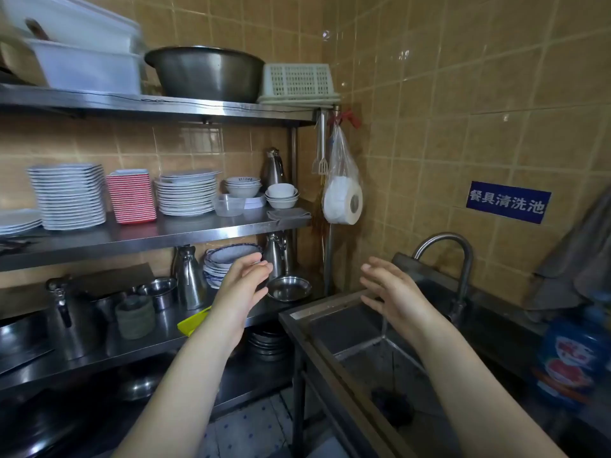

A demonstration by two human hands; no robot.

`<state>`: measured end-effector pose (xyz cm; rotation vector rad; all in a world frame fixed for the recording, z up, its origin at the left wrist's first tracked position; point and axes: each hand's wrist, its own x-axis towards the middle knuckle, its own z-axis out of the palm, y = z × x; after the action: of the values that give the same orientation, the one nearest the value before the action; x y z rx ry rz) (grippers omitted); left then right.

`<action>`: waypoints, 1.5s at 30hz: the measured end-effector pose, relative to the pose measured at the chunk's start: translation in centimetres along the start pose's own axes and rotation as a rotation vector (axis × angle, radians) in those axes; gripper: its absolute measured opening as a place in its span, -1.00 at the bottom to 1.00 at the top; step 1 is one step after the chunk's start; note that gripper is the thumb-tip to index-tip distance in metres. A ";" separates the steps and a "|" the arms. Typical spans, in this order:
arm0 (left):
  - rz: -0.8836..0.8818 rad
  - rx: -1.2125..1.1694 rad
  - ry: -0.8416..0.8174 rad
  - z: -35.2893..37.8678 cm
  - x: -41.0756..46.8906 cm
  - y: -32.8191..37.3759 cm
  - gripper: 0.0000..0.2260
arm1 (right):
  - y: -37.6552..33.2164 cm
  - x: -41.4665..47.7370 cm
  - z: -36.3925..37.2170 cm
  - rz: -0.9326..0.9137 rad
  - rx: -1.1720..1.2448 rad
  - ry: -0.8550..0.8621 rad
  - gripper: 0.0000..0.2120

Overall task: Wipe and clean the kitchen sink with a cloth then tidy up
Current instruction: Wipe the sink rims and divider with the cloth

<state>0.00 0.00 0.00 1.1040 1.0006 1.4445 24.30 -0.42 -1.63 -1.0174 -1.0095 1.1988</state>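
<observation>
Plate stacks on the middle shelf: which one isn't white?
The red-striped stack, standing between the taller white stack on its left and the round white stack on its right; only it shows red edges.

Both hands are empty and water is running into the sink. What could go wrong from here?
Water streams into the sink while a dark clump sits over the drain, so it may back up. The grey cloth lies close beside stacked bowls; the left hand, reaching for it, could knock them.
</observation>
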 end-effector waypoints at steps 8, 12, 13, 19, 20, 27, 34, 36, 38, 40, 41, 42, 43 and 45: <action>0.004 -0.020 0.002 -1.8 1.5 0.1 -0.84 | 0.3 1.7 2.0 0.002 0.006 0.006 -0.59; -0.006 -0.037 0.036 -2.3 2.6 0.4 -0.84 | 0.6 3.3 2.8 0.006 -0.002 0.003 -0.56; -0.005 -0.039 0.040 -2.4 2.8 0.4 -0.84 | 0.7 3.7 3.0 0.010 -0.004 0.003 -0.55; -0.013 -0.059 0.053 -3.0 5.0 0.2 -0.82 | 1.7 6.8 4.1 0.016 -0.016 0.007 -0.55; -0.014 -0.065 0.056 -3.1 5.5 0.1 -0.81 | 1.9 7.4 4.4 0.021 -0.017 0.013 -0.57; -0.021 -0.071 0.106 -3.7 11.0 -0.2 -0.86 | 2.8 13.9 6.8 0.047 -0.020 -0.028 -0.62; -0.031 -0.025 0.089 -3.2 19.6 -1.1 -0.91 | 3.8 21.7 8.0 0.049 -0.029 -0.025 -0.57; -0.044 -0.025 0.071 -2.8 21.9 -1.8 -0.92 | 4.1 24.2 7.9 0.052 -0.017 -0.005 -0.58; -0.053 -0.014 0.061 -2.5 24.1 -2.6 -0.92 | 4.5 26.5 7.9 0.052 0.002 0.013 -0.60; -0.065 -0.006 0.051 -2.3 26.0 -3.4 -0.91 | 5.1 28.4 8.0 0.053 0.006 0.023 -0.60; -0.071 -0.006 0.045 -2.3 26.9 -3.7 -0.90 | 5.5 29.3 8.1 0.057 0.009 0.026 -0.60; -0.080 -0.005 0.040 -2.5 27.6 -4.0 -0.89 | 5.8 30.0 8.2 0.067 0.014 0.028 -0.60; -0.086 -0.004 0.040 -2.6 28.3 -4.2 -0.88 | 6.2 30.6 8.3 0.081 0.017 0.030 -0.60; -0.086 -0.010 0.052 -3.2 29.9 -4.5 -0.89 | 6.7 32.0 8.7 0.097 0.011 0.036 -0.62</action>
<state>-3.94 30.11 -1.26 1.0079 1.0640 1.4136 17.23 32.56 -4.00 -1.0863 -0.9338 1.2600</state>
